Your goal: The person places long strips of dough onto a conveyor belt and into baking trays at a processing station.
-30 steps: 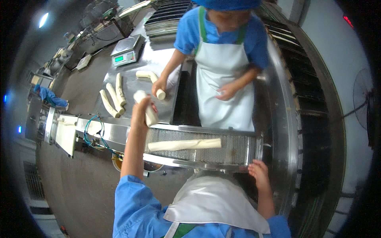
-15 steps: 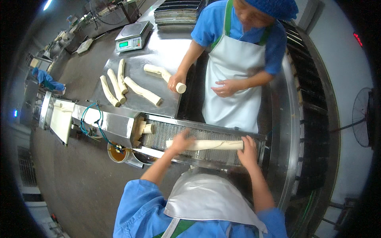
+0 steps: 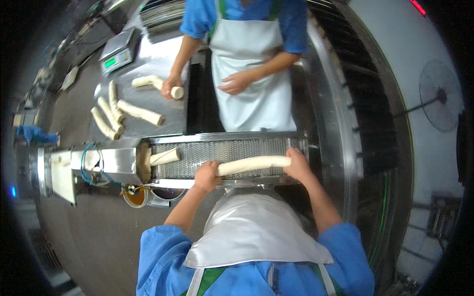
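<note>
A long pale dough roll point(image 3: 254, 164) stretches crosswise over the near half of the mesh conveyor point(image 3: 197, 148), bowed slightly upward in the middle. My left hand point(image 3: 207, 176) is closed round its left end, and my right hand point(image 3: 297, 165) grips the right end. Whether the roll is raised off the mesh I cannot tell. To the left, a second dough roll point(image 3: 165, 157) sticks out of the metal machine housing point(image 3: 121, 160) onto the belt.
Across the conveyor a co-worker in a white apron point(image 3: 252, 74) has one hand on a dough roll point(image 3: 176, 92). Several more rolls point(image 3: 140, 112) lie on the steel table point(image 3: 153, 126), near a digital scale point(image 3: 118, 52). A bucket of amber liquid point(image 3: 135, 197) stands below the conveyor's near side.
My left hand has closed on the roll's left end, and the roll has come nearer to me. More of the second roll protrudes from the machine. The whole view has shifted.
</note>
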The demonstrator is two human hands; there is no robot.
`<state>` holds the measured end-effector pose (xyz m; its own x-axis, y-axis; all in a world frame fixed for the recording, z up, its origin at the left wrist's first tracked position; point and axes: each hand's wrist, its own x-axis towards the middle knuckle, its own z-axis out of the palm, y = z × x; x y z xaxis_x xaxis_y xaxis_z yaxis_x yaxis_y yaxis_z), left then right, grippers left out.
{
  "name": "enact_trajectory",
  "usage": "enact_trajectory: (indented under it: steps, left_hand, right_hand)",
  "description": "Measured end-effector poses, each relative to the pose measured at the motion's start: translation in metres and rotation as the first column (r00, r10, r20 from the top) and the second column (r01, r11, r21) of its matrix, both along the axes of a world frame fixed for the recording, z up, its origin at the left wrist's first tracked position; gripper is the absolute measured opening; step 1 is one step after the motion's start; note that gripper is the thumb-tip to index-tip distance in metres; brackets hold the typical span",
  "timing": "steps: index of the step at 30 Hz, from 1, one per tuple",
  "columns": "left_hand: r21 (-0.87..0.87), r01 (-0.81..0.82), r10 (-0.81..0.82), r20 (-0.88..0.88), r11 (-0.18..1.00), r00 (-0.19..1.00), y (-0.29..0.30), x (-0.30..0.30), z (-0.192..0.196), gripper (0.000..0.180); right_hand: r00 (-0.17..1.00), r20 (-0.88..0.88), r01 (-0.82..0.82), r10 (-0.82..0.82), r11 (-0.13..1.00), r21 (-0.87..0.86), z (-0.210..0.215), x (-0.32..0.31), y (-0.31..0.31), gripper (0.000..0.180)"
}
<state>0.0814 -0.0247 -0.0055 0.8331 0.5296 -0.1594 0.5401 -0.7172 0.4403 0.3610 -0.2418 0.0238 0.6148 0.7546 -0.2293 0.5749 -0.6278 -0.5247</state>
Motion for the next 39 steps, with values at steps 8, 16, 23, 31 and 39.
enact_trajectory:
  steps: [8,16,23,31,39]
  left_hand:
    - [-0.813,-0.338,0.212,-0.267,0.474,0.940,-0.014,0.041,0.058,0.052]
    - [-0.968,-0.175,0.351,-0.102,0.182,0.931,-0.027,0.034,0.073,0.054]
    - [-0.802,-0.252,0.240,-0.140,0.542,0.961,-0.025,0.029,0.103,0.061]
    - [-0.926,0.165,0.374,0.294,0.340,0.880,-0.041,0.030,0.055,0.065]
    - [-0.974,-0.002,0.907,0.209,0.225,0.365,0.064,-0.064,0.123,0.064]
  right_hand:
    - [0.914,-0.400,0.241,-0.066,0.881,0.406,0.064,0.004,-0.017,0.046]
    - [0.980,-0.144,0.000,0.140,0.720,0.694,0.166,-0.004,0.000,0.042]
    - [0.957,-0.106,-0.113,0.272,0.680,0.725,0.167,-0.017,0.020,0.045]
    - [0.429,-0.714,0.206,0.554,0.709,0.674,0.172,-0.109,0.110,0.052]
    - [0.537,-0.831,0.225,0.148,0.924,0.310,0.094,-0.075,0.094,0.039]
